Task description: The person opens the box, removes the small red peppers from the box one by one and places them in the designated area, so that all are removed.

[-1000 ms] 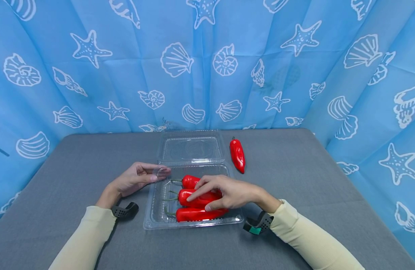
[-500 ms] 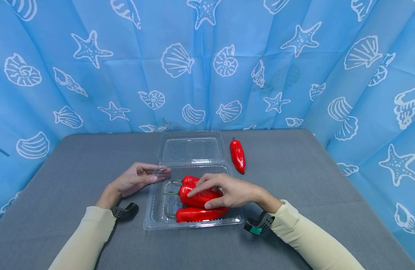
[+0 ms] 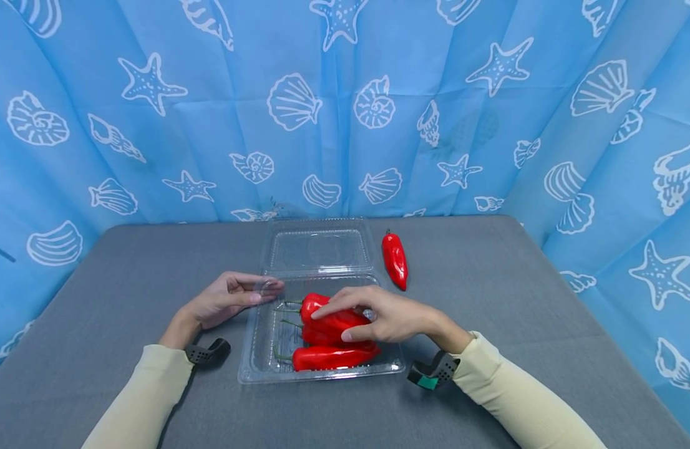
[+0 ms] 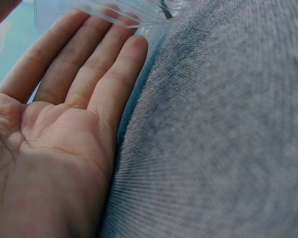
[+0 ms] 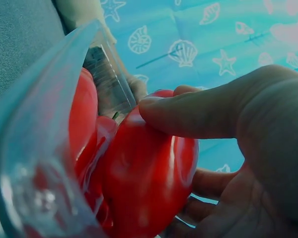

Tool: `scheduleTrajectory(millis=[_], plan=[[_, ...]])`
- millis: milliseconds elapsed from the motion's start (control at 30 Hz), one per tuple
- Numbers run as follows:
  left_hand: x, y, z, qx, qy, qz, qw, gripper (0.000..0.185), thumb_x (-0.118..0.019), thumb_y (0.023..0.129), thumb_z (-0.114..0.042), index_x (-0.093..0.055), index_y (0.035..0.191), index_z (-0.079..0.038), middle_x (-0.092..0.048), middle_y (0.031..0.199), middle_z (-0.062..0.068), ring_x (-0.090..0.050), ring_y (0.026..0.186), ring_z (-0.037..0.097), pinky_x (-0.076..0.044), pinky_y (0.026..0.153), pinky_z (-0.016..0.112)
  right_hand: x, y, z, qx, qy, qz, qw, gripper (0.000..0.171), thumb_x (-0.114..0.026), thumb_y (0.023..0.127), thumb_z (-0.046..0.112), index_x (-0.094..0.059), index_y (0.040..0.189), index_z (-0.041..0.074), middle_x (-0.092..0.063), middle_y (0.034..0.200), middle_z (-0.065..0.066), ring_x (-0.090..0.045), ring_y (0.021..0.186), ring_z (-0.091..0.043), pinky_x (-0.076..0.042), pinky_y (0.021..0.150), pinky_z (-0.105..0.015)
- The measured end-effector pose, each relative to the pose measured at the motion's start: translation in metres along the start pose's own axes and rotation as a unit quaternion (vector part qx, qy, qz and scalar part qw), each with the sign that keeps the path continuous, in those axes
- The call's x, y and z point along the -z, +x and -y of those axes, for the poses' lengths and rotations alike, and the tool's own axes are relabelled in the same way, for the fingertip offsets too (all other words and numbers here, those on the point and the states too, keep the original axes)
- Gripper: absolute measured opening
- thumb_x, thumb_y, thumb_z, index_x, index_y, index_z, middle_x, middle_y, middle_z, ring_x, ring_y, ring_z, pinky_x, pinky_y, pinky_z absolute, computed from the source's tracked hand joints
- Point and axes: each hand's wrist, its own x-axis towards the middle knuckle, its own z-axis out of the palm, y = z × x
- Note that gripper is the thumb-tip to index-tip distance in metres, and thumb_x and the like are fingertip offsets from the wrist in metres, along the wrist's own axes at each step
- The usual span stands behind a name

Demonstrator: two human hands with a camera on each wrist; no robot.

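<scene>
Several shiny red peppers lie side by side in the clear plastic clamshell box (image 3: 322,376), stems to the left. My right hand (image 3: 387,315) holds one red pepper (image 5: 149,173) between thumb and fingers, above the others and over the back of the row. The front red pepper (image 3: 334,357) lies along the near wall. My left hand (image 3: 229,297) is at the box's left side; its fingers (image 4: 84,79) are straight, with the tips behind the clear rim. The held pepper largely hides the rearmost one.
The box's lid (image 3: 319,246) lies open toward the back. Another red pepper (image 3: 395,259) lies on the grey cloth-covered table (image 3: 491,293), right of the lid. A blue shell-patterned curtain (image 3: 334,100) hangs behind the table.
My right hand has lifted the held pepper and shifted it toward the back of the box, exposing more of the middle pepper. My left hand stays in place.
</scene>
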Motion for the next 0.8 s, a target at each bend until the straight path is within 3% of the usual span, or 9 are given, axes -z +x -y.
scheduleTrajectory(millis=[800], plan=[[-0.001,0.0,-0.001,0.005,-0.009,-0.01,0.9999,0.045,-0.059,0.096,0.005,-0.051,0.14,0.013,-0.059,0.139,0.021,-0.057,0.131,0.027,-0.044,0.11,0.038,0.012,-0.006,0.006,-0.021,0.028,-0.059,0.998,0.054,-0.073,0.09,0.013,-0.057,0.142,0.013,-0.055,0.14,-0.005,-0.053,0.12,-0.026,-0.058,0.089,-0.04]])
